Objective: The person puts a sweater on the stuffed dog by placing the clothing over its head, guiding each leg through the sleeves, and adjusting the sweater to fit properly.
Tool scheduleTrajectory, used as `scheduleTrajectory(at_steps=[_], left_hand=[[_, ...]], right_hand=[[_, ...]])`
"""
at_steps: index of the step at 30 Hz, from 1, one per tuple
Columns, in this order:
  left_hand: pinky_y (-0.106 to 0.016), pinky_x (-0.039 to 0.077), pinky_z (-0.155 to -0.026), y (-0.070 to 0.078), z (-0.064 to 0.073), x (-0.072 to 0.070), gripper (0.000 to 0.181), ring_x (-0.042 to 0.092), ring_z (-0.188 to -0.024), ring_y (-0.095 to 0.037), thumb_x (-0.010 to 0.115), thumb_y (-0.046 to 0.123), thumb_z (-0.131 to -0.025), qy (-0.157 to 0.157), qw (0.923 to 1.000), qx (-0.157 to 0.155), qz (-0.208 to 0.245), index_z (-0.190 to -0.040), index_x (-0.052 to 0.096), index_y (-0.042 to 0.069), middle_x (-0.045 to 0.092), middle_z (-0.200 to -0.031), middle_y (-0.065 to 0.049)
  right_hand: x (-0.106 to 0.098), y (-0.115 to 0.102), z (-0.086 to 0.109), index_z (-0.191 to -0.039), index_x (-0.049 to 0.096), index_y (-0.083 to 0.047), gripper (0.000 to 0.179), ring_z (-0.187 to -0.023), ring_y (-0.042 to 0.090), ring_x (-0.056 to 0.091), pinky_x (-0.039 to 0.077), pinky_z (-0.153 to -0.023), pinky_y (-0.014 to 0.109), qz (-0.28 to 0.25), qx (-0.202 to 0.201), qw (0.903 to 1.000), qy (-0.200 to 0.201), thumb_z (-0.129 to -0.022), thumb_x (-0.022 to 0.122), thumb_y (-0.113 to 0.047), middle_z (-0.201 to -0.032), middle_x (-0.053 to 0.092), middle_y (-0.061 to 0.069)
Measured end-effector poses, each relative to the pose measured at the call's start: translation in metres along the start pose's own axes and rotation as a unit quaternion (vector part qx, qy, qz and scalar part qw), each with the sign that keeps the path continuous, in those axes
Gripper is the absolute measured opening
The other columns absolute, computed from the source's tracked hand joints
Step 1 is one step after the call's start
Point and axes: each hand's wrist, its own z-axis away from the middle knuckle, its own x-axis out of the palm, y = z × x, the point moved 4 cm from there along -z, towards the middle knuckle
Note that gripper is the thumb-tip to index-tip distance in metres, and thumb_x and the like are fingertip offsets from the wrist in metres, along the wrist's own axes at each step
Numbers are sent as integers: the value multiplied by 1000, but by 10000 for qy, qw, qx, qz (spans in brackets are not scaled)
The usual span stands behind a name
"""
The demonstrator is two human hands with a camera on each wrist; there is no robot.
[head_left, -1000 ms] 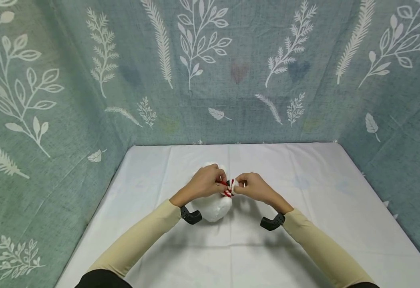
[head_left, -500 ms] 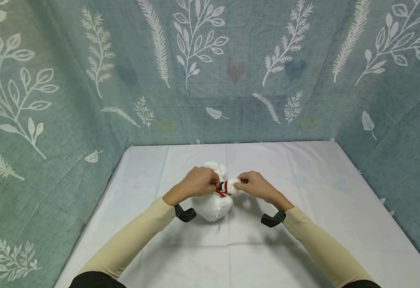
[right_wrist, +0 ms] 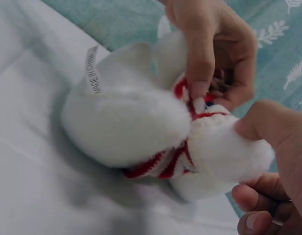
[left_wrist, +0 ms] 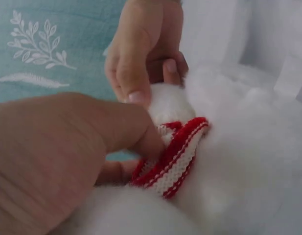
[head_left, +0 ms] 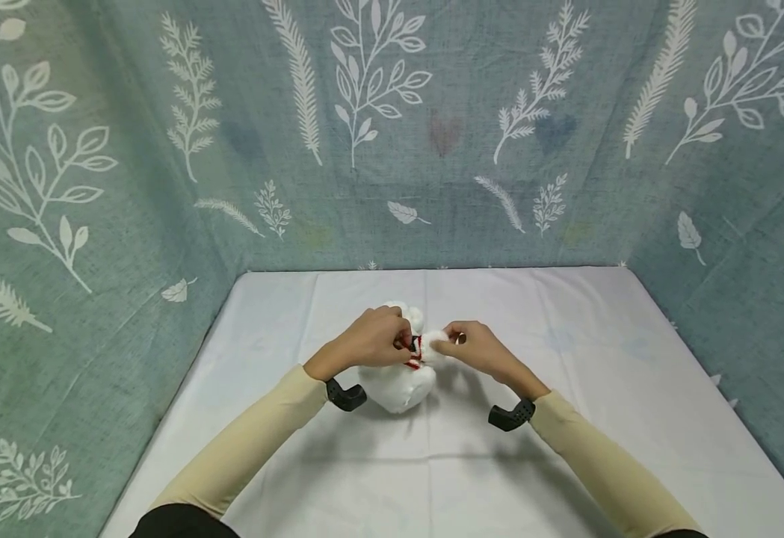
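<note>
A white plush toy point(head_left: 397, 390) lies on the table, dressed in a red-and-white striped knit sweater point(left_wrist: 175, 156). The head view has my left hand point(head_left: 370, 340) at the toy's middle, thumb and fingers pinching the sweater's red edge. Opposite it, my right hand point(head_left: 477, 348) grips a rounded white limb point(right_wrist: 239, 152) that sticks out past the knit. The right wrist view shows the thumb on one side of this limb and fingers curled under the other. A "MADE IN CHINA" tag point(right_wrist: 92, 71) stands out from the toy's body. Part of the sweater is hidden behind my left fingers.
A white cloth point(head_left: 539, 463) covers the table, with creases across it. Green-blue curtains point(head_left: 392, 224) with white leaf prints hang at the back and both sides. Black wrist cameras point(head_left: 346, 396) are strapped to both wrists.
My left hand has shifted slightly left. The striped knit, earlier near my right fingertips, now sits closer to the toy's body, and more of the white limb shows in my right hand.
</note>
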Motion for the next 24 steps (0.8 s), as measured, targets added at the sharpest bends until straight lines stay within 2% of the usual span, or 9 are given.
scheduleTrajectory(at_steps=[4,8,11,16,20,24], left_hand=[[-28,42,-63,5,-2,4,16,47,-71,-9,79,33,-88,73,9999,19,-118,-79,70,23,52,-81,7],[-29,39,-59,9,-6,7,21,45,-68,-12,78,21,-88,228,9992,125,-294,-71,65,20,50,-76,4],[-30,38,-57,10,-7,7,25,44,-66,-14,76,16,-83,246,9982,89,-546,-64,60,20,49,-73,3],[-32,37,-56,5,-5,5,28,45,-65,-16,76,22,-79,-2,9953,-345,-910,-61,56,23,49,-74,5],[-31,36,-55,0,-2,3,28,46,-64,-16,77,22,-81,-158,9948,-617,-796,-61,56,22,49,-77,5],[-30,37,-55,-2,0,3,25,47,-65,-16,75,20,-81,-154,9961,-631,-601,-62,58,21,51,-78,3]], right_hand=[[2,-3,3,-101,75,-22,28,-78,20,53,43,-63,34,28,-251,9997,-76,-89,79,-47,-88,65,2],[4,-6,4,-104,76,-22,24,-75,18,53,44,-63,32,153,-410,9990,-129,-90,79,-41,-86,66,-1],[4,-8,5,-103,76,-20,19,-74,17,55,46,-66,32,182,-477,9986,-101,-92,78,-36,-85,67,-1],[4,-7,4,-100,76,-15,13,-77,17,58,48,-72,33,-18,-378,9992,-161,-95,74,-27,-86,69,-1],[3,-6,4,-99,76,-14,11,-81,17,59,48,-74,34,-166,-234,9994,-192,-96,72,-24,-88,70,0],[4,-5,4,-101,76,-14,14,-82,18,58,48,-75,35,-224,-187,9994,-192,-95,74,-26,-89,69,1]])
